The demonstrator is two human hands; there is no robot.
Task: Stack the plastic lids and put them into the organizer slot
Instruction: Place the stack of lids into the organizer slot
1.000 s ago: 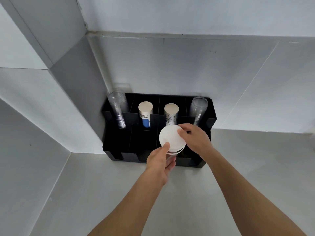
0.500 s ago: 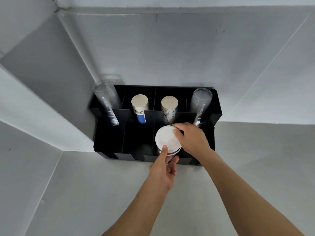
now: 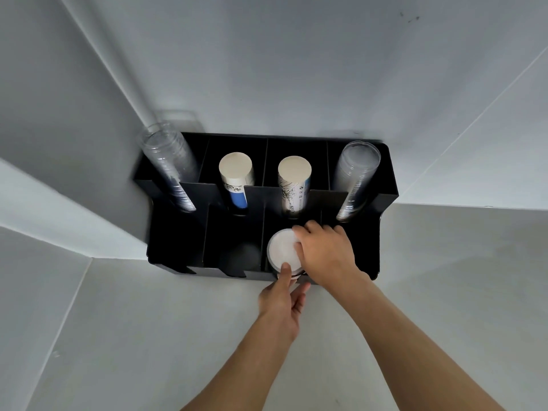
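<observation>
Organizer: black, against the far wall, clear and paper cup stacks in its far row.
Left hand: thumb pressed on the near edge of the lid stack.
Lid stack: white, in the third near slot from the left.
Right hand: fingers clasped over the stack's right side.

Both hands fwd, fingers pinching.

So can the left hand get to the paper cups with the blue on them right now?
Probably not yet. The left hand is busy steadying the white lids with the right hand in a front slot. The blue paper cups sit in the back row; nothing blocks them, once it lets go.
</observation>
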